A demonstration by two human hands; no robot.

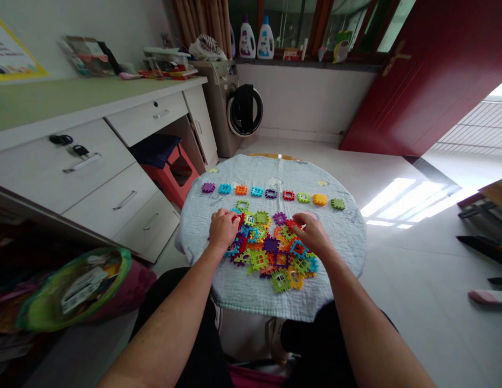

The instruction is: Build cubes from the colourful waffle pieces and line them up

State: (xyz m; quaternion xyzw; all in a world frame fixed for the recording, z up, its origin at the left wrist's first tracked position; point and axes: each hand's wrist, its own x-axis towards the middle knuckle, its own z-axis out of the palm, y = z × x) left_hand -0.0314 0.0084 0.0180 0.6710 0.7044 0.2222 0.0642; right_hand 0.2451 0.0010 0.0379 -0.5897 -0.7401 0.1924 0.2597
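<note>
On the cloth-covered round table lies a mixed pile of plastic interlocking building tiles (270, 245), many with window cut-outs. My left hand (224, 230) is at the pile's left edge, fingers curled and pinched on a red building tile (236, 217). At the upper right of the pile, my right hand (311, 231) has its thumb and forefinger on another red building tile (290, 222). Both tiles are partly covered by fingers. Beyond the hands, a spaced row of single tiles runs across the table, from a purple tile (208, 187) to a green tile (337, 204).
A pale patterned cloth (251, 299) covers the table. A red stool (173, 172) stands by the white desk (93, 156) on the left. Behind is a washing machine (218, 108) with its door open. A basket (125, 280) sits at lower left.
</note>
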